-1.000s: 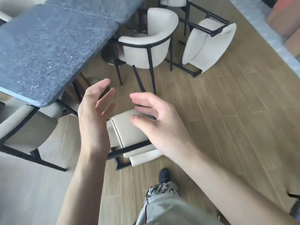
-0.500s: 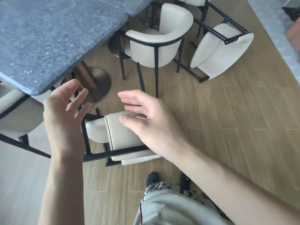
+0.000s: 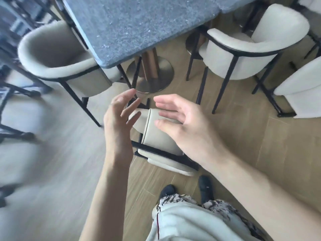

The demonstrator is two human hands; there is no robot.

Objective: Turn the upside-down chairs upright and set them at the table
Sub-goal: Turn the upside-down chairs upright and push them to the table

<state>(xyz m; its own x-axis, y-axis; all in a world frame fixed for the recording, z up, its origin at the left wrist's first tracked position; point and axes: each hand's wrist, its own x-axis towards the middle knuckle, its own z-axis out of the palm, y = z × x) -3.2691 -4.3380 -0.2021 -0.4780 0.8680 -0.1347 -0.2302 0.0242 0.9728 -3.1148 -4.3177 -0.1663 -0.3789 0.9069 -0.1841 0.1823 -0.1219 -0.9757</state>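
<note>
A cream chair with a black frame (image 3: 157,136) lies overturned on the wood floor just in front of my feet. My left hand (image 3: 119,122) hovers over its left side, fingers spread and holding nothing. My right hand (image 3: 182,124) hovers over its padded part, fingers straight and relaxed, also holding nothing. The dark speckled table (image 3: 139,25) stands beyond, on a round metal pedestal base (image 3: 161,72). An upright cream chair (image 3: 59,60) is at the table's left side and another (image 3: 251,47) at its right. A further overturned chair (image 3: 302,84) lies at the right edge.
My two dark shoes (image 3: 187,188) stand close behind the fallen chair. Black chair legs (image 3: 10,133), blurred, show at the far left. Open wood floor (image 3: 260,145) stretches to the right of my right arm.
The view has swung left, so the table and the left chair now fill the upper frame. My left hand has moved closer to my right hand over the fallen chair. Both still hold nothing.
</note>
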